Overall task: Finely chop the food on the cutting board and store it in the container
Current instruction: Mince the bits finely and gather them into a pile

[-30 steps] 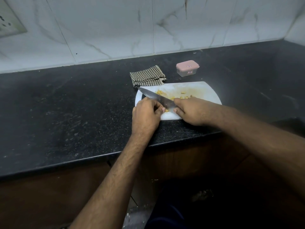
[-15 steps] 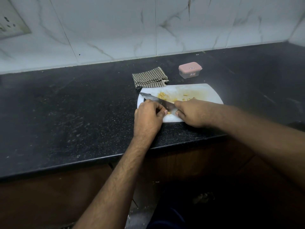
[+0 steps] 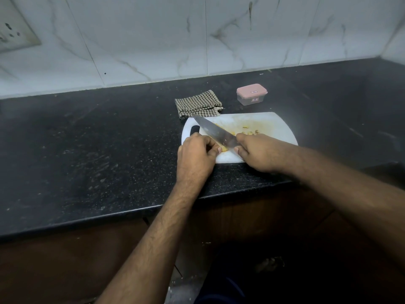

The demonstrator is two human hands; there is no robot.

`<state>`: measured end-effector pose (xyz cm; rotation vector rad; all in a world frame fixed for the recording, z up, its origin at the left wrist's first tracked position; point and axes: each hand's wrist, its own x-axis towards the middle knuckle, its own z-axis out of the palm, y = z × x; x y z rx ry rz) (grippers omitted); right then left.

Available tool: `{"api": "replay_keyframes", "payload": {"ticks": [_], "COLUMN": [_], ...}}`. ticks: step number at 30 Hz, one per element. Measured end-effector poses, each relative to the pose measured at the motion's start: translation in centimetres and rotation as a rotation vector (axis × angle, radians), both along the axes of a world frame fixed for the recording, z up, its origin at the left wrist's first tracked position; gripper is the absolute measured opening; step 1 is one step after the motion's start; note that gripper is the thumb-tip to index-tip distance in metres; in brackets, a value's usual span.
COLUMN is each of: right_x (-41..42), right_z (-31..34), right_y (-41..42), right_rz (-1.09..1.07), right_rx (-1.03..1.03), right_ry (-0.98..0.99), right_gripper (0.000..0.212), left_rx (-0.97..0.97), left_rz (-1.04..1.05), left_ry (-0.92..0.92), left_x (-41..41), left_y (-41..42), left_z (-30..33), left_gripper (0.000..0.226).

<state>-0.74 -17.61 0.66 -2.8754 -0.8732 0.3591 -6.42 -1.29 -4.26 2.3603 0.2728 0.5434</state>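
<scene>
A white cutting board [image 3: 278,126] lies on the black counter near its front edge, stained yellow. My right hand [image 3: 256,151] grips the handle of a large knife [image 3: 213,132], whose blade slants up and left across the board. My left hand [image 3: 196,155] has its fingers curled, pinching a small yellow piece of food [image 3: 224,148] right beside the blade. More chopped yellow bits [image 3: 252,132] lie further back on the board. A small clear container with a pink lid [image 3: 251,97], shut, stands behind the board.
A folded checked cloth [image 3: 198,104] lies just behind the board's left end. The black counter [image 3: 87,145] stretches wide to the left and right. A marble-tiled wall [image 3: 197,36] backs it, with a switch plate [image 3: 13,31] at the top left.
The knife blade's tip has risen and tilted further back over the board's left end. Both hands stay at the board's front edge around the food piece.
</scene>
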Motion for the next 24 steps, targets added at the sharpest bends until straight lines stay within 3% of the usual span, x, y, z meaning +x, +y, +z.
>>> {"api": "replay_keyframes", "payload": {"ticks": [14,24], "right_x": [-0.35,-0.2], "right_z": [0.25,-0.17], "right_y": [0.58,0.08], "right_rz": [0.015,-0.025], "right_rx": [-0.036,0.022], "right_ry": [-0.036,-0.016], "right_gripper": [0.01,0.012], "left_rx": [-0.003,0.055], "left_rz": [-0.02,-0.012], "left_ry": [-0.014,-0.013], "left_x": [-0.09,0.18], "left_y": [-0.08,0.0], "left_z": [0.03,-0.13], "left_gripper": [0.016,0.005]}}
